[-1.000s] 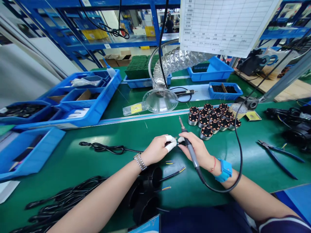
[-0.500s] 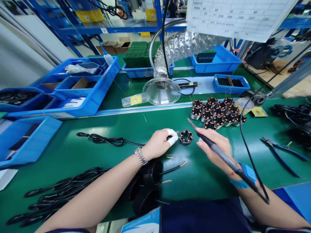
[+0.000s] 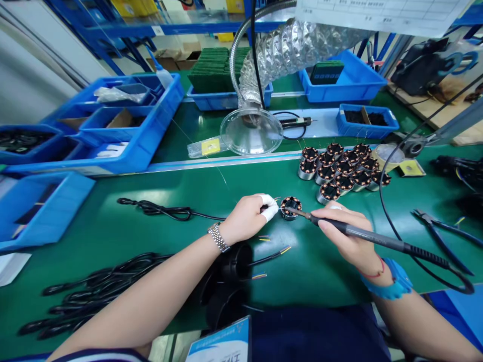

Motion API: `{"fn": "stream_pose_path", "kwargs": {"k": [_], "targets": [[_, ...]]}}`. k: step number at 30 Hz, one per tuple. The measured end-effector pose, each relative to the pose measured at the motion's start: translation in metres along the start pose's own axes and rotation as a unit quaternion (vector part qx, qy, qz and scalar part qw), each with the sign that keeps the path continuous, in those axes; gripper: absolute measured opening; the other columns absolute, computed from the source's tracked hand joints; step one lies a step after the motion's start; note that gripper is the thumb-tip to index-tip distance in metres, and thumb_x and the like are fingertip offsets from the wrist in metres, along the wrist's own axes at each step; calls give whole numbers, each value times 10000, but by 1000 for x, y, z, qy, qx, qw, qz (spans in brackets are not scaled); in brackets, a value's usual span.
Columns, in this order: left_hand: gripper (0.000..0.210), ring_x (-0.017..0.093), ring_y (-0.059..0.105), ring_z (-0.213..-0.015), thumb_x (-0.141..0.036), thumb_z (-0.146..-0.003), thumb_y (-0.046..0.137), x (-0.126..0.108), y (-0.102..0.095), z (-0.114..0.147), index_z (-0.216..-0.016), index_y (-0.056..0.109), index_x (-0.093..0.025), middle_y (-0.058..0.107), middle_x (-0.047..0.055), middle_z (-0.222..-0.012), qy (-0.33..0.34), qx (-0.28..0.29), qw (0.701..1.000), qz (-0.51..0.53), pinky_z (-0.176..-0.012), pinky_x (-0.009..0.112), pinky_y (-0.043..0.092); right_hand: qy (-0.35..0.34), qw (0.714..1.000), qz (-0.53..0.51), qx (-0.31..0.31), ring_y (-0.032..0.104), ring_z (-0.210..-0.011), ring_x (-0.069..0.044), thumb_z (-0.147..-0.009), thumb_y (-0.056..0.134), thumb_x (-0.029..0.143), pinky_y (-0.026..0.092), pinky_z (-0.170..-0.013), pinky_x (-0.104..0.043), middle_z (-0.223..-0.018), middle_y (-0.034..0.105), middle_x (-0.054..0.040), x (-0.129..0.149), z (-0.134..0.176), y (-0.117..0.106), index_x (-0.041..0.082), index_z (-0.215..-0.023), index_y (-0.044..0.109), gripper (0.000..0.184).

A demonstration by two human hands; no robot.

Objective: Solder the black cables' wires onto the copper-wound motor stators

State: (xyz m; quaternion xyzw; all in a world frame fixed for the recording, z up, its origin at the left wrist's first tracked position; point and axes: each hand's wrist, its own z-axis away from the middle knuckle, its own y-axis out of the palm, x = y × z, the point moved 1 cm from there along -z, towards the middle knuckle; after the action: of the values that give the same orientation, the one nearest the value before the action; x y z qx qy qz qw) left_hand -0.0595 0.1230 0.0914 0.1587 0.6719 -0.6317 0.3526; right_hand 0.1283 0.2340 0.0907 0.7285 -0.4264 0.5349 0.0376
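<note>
My left hand [image 3: 251, 216], with white finger covers, is pinched on the end of a black cable [image 3: 207, 216]; thin wire ends poke out by its fingertips. Just right of those fingertips a single motor stator [image 3: 291, 207] with copper windings stands on the green mat. My right hand [image 3: 349, 234] is closed around a soldering iron [image 3: 372, 235]. The iron's tip reaches over the stator toward the left fingertips; whether it touches a wire is too small to tell. Behind the right hand stands a group of several stators [image 3: 343, 171].
A fume funnel [image 3: 251, 131] hangs behind the hands. Cutting pliers [image 3: 441, 234] lie at right, coiled black cables [image 3: 124, 281] at front left. Black housings [image 3: 230, 301] with stripped cables sit near my body. Blue bins [image 3: 158, 133] stand at left. The iron's cord [image 3: 385, 201] loops at right.
My right hand has lowered the soldering iron, swinging its tip left and down from above the mat to the stator. The left hand keeps its pinch beside the stator. The view has tilted slightly down.
</note>
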Motion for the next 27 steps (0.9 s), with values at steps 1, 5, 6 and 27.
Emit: {"fn": "stream_pose_path", "kwargs": {"k": [1,5,6,27], "targets": [[193,125,520,-656,-211,-785,421,0,0,0,-691,582,-155,585,0,-712,2,1,1000,-1,-620,234,385,2,1000,-1,0,529,-646,-145,-765,557,156,435,-660,-334,-748,626,-26,0,0,0,227,-904,646,180],[184,126,525,-666,-201,-786,422,0,0,0,-702,580,-159,592,2,-727,4,3,1000,-5,-629,235,388,11,1000,-4,3,526,-642,-148,-758,562,150,426,-624,-322,-746,625,-29,-2,-1,1,225,-908,649,189],[183,127,525,-667,-201,-786,423,0,0,0,-702,580,-159,593,2,-726,4,3,1000,-6,-628,235,389,13,1000,-5,4,525,-639,-148,-758,562,151,424,-617,-320,-744,625,-29,-2,-1,1,225,-910,649,190],[182,130,524,-657,-196,-782,429,-2,1,-2,-687,579,-152,590,6,-708,2,3,1000,-22,-616,235,388,1,1000,-14,6,532,-654,-150,-761,552,148,439,-633,-322,-756,638,-26,2,-3,1,227,-901,647,187]]}}
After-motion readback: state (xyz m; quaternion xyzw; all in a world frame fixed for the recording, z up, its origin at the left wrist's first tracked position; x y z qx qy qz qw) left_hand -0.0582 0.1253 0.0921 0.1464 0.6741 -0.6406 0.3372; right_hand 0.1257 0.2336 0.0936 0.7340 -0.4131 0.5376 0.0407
